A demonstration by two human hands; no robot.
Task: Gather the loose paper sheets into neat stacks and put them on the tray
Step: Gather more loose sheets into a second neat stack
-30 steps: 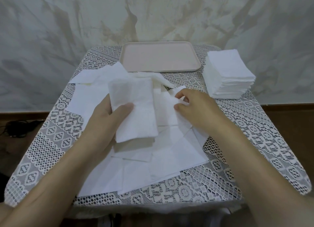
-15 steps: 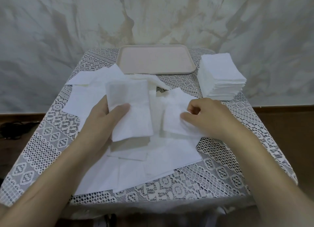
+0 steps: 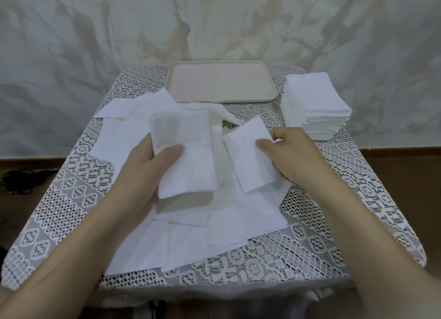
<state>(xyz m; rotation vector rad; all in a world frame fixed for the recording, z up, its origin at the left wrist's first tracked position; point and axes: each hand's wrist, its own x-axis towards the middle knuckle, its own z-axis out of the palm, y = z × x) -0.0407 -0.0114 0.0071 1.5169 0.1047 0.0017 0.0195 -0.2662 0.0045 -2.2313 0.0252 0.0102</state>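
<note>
Loose sheets [image 3: 238, 225] strewn on the worktop [image 3: 71, 199].
Left grip [image 3: 145, 173] clasps a small pile [image 3: 188, 166], thumb on top; right grip [image 3: 293, 151] pinches one sheet [image 3: 250, 163]; tray [image 3: 222, 82] stands behind, a tall stack [image 3: 315, 104] beside it.

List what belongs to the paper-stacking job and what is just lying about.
Job: left hand, holding a small stack; right hand, pinching one sheet; loose sheets; tray; tall stack beside it.
Just there: lace tablecloth; dark cables on the floor.

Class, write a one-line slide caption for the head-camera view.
Left hand holds a gathered stack while the right hand pinches a single sheet above the loose sheets, tray beyond.
</note>
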